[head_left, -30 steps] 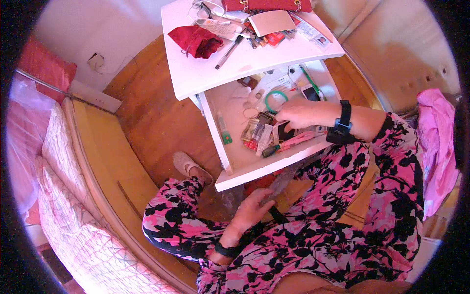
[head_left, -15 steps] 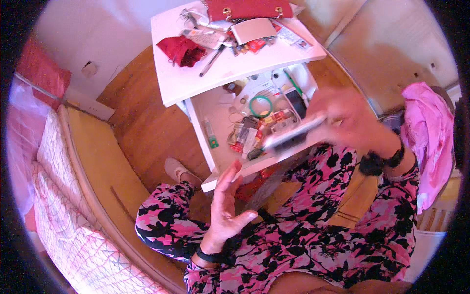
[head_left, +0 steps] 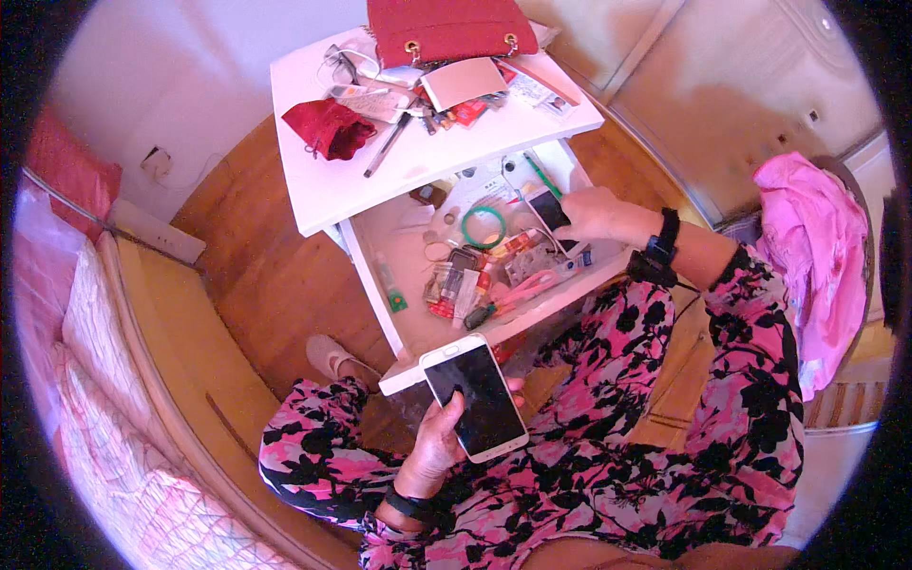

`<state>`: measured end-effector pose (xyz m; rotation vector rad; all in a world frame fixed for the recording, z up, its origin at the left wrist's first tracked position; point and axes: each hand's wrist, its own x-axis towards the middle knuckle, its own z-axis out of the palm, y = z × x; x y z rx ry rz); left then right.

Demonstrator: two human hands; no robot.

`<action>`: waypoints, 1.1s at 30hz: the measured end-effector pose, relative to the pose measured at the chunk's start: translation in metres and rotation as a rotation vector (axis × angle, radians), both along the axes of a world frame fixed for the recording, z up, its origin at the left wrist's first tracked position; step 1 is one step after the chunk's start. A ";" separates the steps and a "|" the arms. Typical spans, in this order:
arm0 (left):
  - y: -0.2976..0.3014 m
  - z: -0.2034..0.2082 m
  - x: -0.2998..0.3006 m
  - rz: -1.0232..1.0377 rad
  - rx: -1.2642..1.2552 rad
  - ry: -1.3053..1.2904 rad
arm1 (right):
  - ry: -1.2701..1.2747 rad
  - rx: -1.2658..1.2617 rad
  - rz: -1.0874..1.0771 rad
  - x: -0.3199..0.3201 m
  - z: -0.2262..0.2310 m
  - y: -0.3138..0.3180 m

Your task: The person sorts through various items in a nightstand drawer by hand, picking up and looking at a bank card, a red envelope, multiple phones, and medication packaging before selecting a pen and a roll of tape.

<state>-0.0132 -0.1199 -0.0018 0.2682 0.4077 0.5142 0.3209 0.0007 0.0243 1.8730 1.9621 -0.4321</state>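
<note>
My left hand [head_left: 440, 439] grips a white smartphone [head_left: 482, 399] with a dark screen, its thumb over the glass, just in front of the drawer [head_left: 366, 285]. Inside that open drawer, at the right, my right hand [head_left: 600, 217] has its fingers closed at the edge of a second white phone [head_left: 550, 211] with a dark screen. Some of those fingertips are hidden. Behind this phone lies a green pen [head_left: 541, 174]. A green ring-shaped band [head_left: 483, 226], a pink-handled tool [head_left: 525, 288] and several small tubes and packets fill the middle of the drawer.
On the white cabinet top [head_left: 313, 199] lie a red handbag [head_left: 451, 30], a red pouch [head_left: 328, 129], a pen [head_left: 387, 145], glasses [head_left: 340, 66] and a pale notebook [head_left: 464, 84]. Pink cloth [head_left: 812, 256] hangs at the right; a bed [head_left: 123, 380] stands at the left.
The white smartphone has passed from my right hand to my left, which was empty and open. My right hand has moved to the second phone in the drawer. The view has shifted slightly.
</note>
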 end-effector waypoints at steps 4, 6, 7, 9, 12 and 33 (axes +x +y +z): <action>0.002 0.007 -0.001 -0.004 -0.047 0.000 | -0.059 -0.073 0.079 0.014 -0.030 -0.007; 0.002 0.006 -0.005 -0.052 -0.020 -0.069 | -0.089 -0.092 0.165 0.008 -0.031 -0.008; 0.002 0.005 -0.007 -0.044 -0.023 -0.066 | -0.121 -0.104 0.244 0.004 -0.031 -0.008; 0.000 0.002 -0.008 -0.082 -0.033 -0.076 | -0.113 -0.098 0.248 0.008 -0.044 -0.012; 0.000 0.002 -0.008 -0.097 -0.036 -0.062 | -0.114 -0.089 0.235 0.009 -0.052 -0.016; -0.017 0.001 0.006 0.012 0.043 -0.127 | -0.153 0.763 0.216 -0.047 0.096 -0.063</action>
